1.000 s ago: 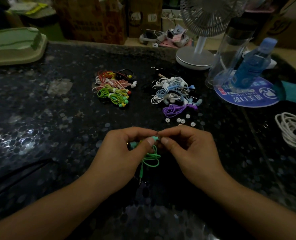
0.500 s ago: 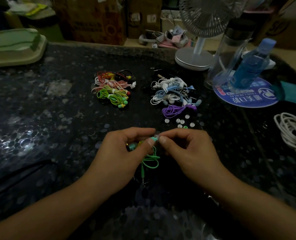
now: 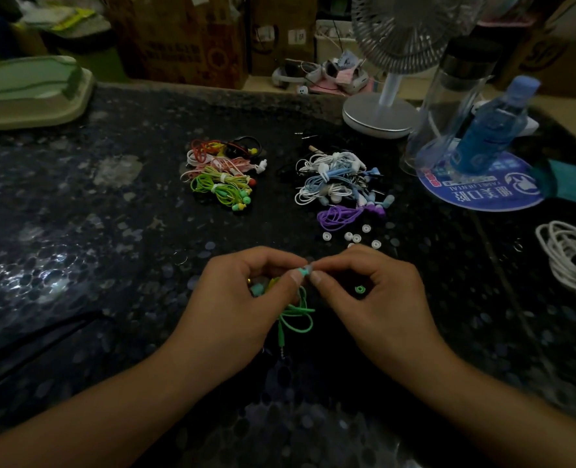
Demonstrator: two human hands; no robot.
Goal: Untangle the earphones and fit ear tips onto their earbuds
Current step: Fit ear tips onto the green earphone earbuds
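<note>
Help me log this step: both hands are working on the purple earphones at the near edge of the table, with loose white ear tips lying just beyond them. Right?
Not quite. The head view shows the left hand and right hand working on green earphones, not purple. The purple earphones lie untouched farther back. The loose white ear tips do lie just beyond the hands.

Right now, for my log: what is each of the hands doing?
Left hand: holds the green earphones, pinching one earbud.
Right hand: pinches a small ear tip against that earbud.
</note>
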